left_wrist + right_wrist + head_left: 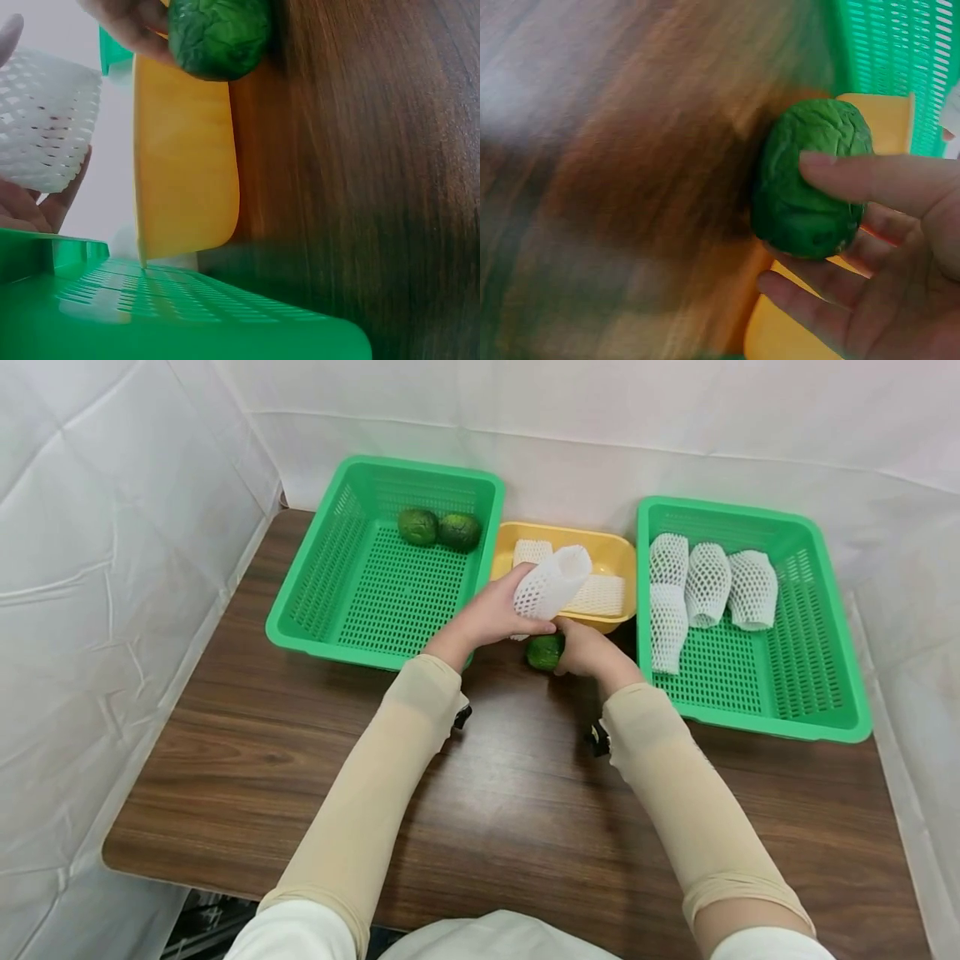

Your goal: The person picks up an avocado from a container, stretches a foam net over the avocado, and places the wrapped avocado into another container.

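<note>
My left hand (491, 610) holds a white foam net sleeve (553, 583) over the front of the yellow basin (611, 556). The sleeve's wide end points up and to the right, and in the left wrist view the thumb and fingers lie around the net (45, 124). Just right of it and lower, my right hand (591, 653) grips a wrinkled green avocado (543, 652) near the basin's front wall. In the right wrist view the thumb lies across the avocado (810, 202), with fingers behind and below. The avocado is outside the sleeve.
More foam sleeves (600, 596) lie in the basin. Two avocados (417, 527) sit at the back of the left green basket (375, 602). Several net-covered pieces (707, 585) lie in the right green basket (798, 681). Brown table (510, 793) underneath; white sheeting behind.
</note>
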Demonstrator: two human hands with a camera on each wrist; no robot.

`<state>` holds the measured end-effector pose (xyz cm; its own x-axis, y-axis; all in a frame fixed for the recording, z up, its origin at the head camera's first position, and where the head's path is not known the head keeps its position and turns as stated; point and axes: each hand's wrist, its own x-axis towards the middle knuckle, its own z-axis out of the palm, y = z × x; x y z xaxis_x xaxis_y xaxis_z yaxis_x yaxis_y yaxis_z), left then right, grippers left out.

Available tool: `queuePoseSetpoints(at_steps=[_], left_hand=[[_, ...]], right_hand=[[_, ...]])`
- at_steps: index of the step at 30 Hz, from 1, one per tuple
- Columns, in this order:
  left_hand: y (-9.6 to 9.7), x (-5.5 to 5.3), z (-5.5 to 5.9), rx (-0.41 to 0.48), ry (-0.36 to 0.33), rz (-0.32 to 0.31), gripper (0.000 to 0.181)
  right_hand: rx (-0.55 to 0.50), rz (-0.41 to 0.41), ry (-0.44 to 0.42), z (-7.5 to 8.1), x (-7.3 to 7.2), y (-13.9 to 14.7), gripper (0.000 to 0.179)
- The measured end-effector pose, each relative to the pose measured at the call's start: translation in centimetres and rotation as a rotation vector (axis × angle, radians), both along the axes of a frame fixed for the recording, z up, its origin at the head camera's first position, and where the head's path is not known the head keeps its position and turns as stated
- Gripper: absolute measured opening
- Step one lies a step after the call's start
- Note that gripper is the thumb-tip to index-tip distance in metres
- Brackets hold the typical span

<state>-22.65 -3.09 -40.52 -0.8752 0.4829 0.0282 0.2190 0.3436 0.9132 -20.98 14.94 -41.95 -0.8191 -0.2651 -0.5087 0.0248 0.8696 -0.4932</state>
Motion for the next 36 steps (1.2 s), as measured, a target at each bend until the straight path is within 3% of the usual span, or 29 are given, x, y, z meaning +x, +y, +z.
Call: queuePoseSetpoints(at_steps=[8,16,18,20,22,24,27,29,33,36], left_hand=[[-0.1,-0.1,-0.2,0.093,-0.038,0.068,0.078],[-0.2,0.0,-0.1,0.183,-0.045,0.126,0.079],[-0.3,-0.1,-0.2,0.181,-0.037,0.132,0.081],[-0.3,-0.2,-0.3,0.17,-0.028,0.135,0.08],[-0.4,-0.2,-0.3,0.16,-0.014,0.133,0.079],[-0.4,-0.2,-0.2,0.153,-0.004,0.125,0.077],[-0.4,-0.2,-0.1,0.14,0.004,0.112,0.076],[-0.4,-0.1,-0.1,0.128,0.01,0.109,0.076],[-0.3,-0.1,-0.2,0.12,0.021,0.108,0.075],[-0.1,-0.1,-0.2,0.124,0.008,0.112,0.075]], right_hand=[[-0.144,-0.001,0.047,3.5,-0.4,1.1,0.061],[-0.227,-0.179,0.13,6.7,-1.2,2.8,0.06],[-0.283,-0.282,0.155,7.4,-1.3,3.2,0.061],[-0.414,-0.433,0.209,8.1,-1.4,3.5,0.059],[-0.641,-0.574,0.282,8.8,-1.3,3.6,0.056],[-0.911,-0.651,0.344,9.4,-1.1,3.6,0.053],[-1.223,-0.605,0.397,10.2,-0.6,3.4,0.048],[-1.299,-0.53,0.404,10.6,-0.2,3.1,0.045],[-1.275,-0.388,0.428,11.0,0.3,2.6,0.04],[-1.227,-0.33,0.439,10.8,0.5,2.5,0.039]])
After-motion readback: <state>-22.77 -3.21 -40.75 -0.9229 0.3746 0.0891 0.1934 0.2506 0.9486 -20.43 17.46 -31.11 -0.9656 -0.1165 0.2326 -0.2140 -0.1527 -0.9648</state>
